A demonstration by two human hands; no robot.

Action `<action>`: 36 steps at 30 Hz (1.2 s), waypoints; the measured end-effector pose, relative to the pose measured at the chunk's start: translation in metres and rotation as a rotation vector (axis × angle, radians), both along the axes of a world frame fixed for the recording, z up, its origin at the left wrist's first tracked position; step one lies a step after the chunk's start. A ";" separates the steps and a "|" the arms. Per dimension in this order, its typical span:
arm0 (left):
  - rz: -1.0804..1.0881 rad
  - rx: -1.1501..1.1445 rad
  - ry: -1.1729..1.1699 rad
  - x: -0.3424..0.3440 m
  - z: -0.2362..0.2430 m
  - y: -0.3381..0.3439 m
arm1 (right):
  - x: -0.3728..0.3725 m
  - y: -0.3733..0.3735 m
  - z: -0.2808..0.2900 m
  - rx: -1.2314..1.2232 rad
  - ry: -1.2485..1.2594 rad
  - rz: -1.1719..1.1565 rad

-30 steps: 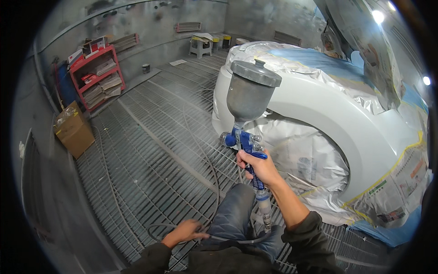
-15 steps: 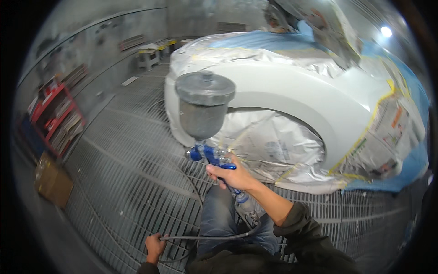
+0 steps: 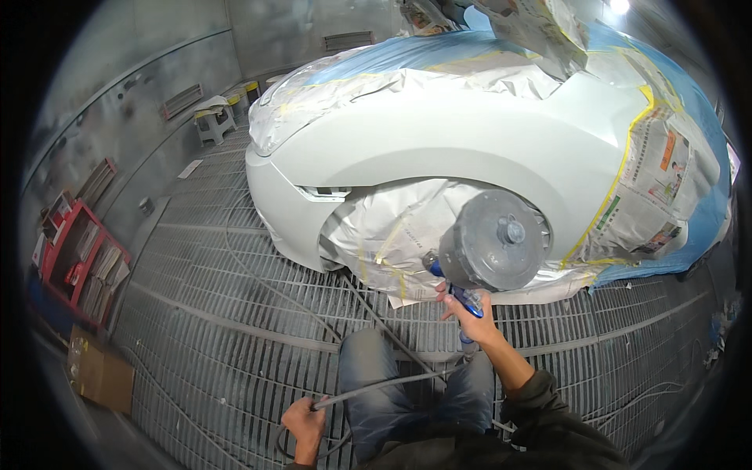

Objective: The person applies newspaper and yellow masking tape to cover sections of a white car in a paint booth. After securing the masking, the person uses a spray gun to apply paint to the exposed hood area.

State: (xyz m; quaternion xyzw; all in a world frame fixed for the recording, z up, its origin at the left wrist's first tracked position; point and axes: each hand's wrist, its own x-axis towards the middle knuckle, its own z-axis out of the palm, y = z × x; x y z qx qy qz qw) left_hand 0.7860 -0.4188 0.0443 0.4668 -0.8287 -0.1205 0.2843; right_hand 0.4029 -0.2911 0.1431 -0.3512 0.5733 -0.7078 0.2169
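Note:
My right hand (image 3: 476,312) is closed round the blue handle of a spray gun (image 3: 467,301). The gun's grey paint cup (image 3: 493,239), lidded, tilts toward me and hides part of the wheel arch behind it. Down at the lower left, my left hand (image 3: 304,421) grips a grey air hose (image 3: 376,387) that runs across my knees toward the gun's base. In front of the gun stands a car's white front fender (image 3: 470,129), its wheel opening covered with masking sheet (image 3: 399,227).
Newspaper (image 3: 654,176) and blue film (image 3: 709,188) edged with yellow tape cover the car's right part. A red shelf (image 3: 82,262) and a cardboard box (image 3: 100,370) stand at the left. Hose lengths cross the grated floor (image 3: 258,313). A small stool (image 3: 213,121) stands by the far wall.
My right hand has carried the spray gun to the right and lower, and its cup now tips toward me. My left hand, still on the hose, has shifted right. The view has turned.

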 end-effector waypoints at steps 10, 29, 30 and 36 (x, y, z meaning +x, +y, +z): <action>0.184 0.019 0.034 0.001 0.019 -0.018 | -0.013 -0.051 -0.027 -0.134 -0.092 -0.237; 0.067 0.041 -0.031 -0.052 0.069 -0.018 | -0.121 0.085 -0.112 -0.512 -0.606 -1.158; 0.083 0.041 -0.054 -0.057 0.075 -0.016 | -0.127 0.088 -0.121 -0.523 -0.662 -1.197; 0.012 -0.040 -0.118 -0.073 0.078 -0.027 | -0.155 0.121 -0.169 -0.442 -0.846 -1.270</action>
